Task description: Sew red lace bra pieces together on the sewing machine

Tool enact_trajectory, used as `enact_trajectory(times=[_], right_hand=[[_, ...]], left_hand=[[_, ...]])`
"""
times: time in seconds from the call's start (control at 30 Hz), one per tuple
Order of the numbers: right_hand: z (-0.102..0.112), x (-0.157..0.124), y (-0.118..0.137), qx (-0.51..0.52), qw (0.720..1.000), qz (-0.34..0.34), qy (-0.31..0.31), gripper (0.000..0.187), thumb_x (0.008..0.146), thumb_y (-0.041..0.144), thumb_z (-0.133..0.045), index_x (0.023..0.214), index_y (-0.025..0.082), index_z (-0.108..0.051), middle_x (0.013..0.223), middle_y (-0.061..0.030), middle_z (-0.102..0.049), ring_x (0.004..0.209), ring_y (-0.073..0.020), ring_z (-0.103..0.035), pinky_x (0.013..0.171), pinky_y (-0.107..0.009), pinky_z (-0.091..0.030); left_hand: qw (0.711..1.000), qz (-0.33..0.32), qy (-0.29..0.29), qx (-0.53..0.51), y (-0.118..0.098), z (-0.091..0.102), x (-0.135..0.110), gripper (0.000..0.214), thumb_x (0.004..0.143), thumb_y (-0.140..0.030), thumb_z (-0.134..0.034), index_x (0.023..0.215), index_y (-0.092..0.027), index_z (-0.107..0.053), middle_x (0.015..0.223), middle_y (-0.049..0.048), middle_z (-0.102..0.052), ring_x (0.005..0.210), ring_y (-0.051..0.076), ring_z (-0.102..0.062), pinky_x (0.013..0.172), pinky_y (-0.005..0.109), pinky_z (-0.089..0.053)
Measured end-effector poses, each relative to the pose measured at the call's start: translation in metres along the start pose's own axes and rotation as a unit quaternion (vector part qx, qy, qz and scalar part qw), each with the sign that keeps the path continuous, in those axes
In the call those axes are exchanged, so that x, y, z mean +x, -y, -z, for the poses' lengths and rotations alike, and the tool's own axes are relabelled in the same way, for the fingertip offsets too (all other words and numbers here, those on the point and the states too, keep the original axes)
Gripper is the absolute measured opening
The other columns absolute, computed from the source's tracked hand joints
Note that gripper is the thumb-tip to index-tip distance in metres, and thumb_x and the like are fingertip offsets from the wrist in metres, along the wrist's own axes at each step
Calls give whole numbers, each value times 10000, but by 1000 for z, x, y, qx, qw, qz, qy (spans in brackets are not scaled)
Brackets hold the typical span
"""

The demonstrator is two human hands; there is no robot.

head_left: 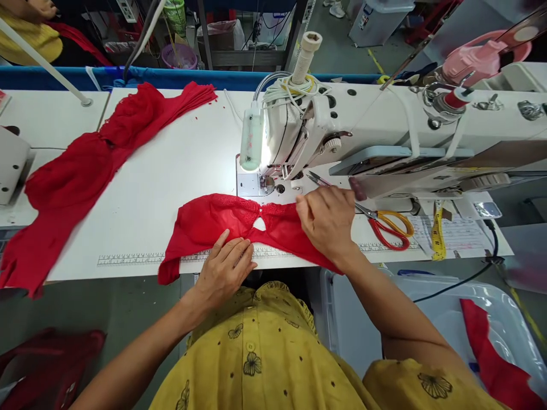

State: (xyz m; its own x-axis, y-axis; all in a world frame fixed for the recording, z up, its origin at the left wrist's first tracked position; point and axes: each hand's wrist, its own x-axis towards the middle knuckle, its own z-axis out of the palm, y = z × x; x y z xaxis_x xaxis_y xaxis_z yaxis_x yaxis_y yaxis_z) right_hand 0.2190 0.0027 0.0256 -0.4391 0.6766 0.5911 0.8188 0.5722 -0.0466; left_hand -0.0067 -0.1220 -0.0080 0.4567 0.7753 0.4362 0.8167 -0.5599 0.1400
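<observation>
The room is a sewing workshop with a grey floor, and on the far left the yellow sleeve point(32, 37) of another person is visible. A white table point(141, 210) carries a white sewing machine point(367, 119), with a lit lamp point(252, 136) at its needle side. A red bra point(205, 222) lies at the near edge of the table, just in front of the machine, and its left end hangs a little over this edge. A small gap in its middle shows the white surface.

The left hand point(228, 265) rests on the lower edge of the bra, fingers nearly straight and close together; I cannot tell whether it pinches the cloth. The right hand point(329, 219) is on the right part, its fingers bent inward, but what is between them is hidden.

Scissors point(373, 215) lie just beside the right hand. Farther right, a tape measure point(438, 233) lies over a paper point(464, 233). More red pieces point(72, 176) spread on the left, and a red cloth point(482, 336) lies in the near right tub point(350, 319).
</observation>
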Motion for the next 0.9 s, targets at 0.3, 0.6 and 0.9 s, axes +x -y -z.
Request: enact_trajectory(times=[0.3, 0.6, 0.9], right_hand=[[-5, -15, 39, 144, 971, 129, 139, 171, 1010, 194, -529, 931, 189, -681, 844, -23, -657, 799, -169, -486, 767, -348, -312], [-30, -5, 44, 79, 971, 190, 126, 236, 973, 165, -495, 759, 185, -592, 768, -36, -584, 781, -194, -444, 764, -371, -279], [-8, -4, 16, -5, 999, 37, 24, 288, 1003, 222, -502, 722, 209, -562, 691, -25, -581, 715, -197, -478, 737, -359, -311]], left_hand=[[999, 8, -45, -10, 19, 19, 26, 195, 948, -169, -625, 1139, -172, -666, 1072, 49, -760, 1004, 191, -691, 1129, 456, -443], [996, -15, 3, 88, 1, -3, 7, 358, 986, -353, -611, 1239, -105, -662, 1232, 97, -736, 1153, 261, -669, 1287, 612, -101], [997, -7, 8, 73, 3, -5, 5, 360, 984, -344, -617, 1258, -115, -652, 1247, 91, -730, 1172, 257, -658, 1274, 657, -9]])
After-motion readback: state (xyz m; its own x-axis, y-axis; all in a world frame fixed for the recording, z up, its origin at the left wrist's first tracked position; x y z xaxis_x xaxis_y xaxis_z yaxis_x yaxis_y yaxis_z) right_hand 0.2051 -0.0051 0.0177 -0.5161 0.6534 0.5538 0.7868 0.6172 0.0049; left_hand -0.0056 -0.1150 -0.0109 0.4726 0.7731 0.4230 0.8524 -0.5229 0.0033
